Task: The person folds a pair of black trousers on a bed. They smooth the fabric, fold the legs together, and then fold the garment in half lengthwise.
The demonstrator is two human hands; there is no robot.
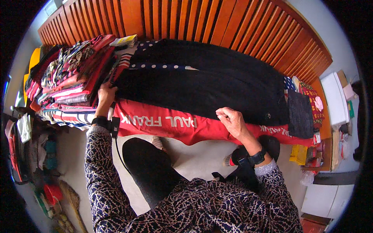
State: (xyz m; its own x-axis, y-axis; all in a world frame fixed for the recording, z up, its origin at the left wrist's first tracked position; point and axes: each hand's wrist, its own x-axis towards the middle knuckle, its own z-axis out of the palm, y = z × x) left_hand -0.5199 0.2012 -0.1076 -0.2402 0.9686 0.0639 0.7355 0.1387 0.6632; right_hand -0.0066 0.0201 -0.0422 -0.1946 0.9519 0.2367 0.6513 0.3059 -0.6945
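Observation:
A pair of black trousers (pixel 198 84) lies spread flat across the bed or bench in front of me, its two legs parting toward the left. At the hem of the nearer leg, my left hand (pixel 106 94) has its fingers closed on the cloth edge, partly hidden. My right hand (pixel 232 121) is over the trousers' near edge, thumb against curled fingers, with no cloth visible between them. Beneath the trousers is a red cloth (pixel 172 128) with white lettering. A tall stack of folded clothes (pixel 70 75) rises just beyond my left hand.
Behind stands a slatted wooden panel (pixel 186 20). A folded dark grey cloth (pixel 300 115) sits at the right end. On the floor side are a yellow basket (pixel 298 154) at right and a broom (pixel 71 198) at lower left. A cable (pixel 119 154) hangs from my left wrist.

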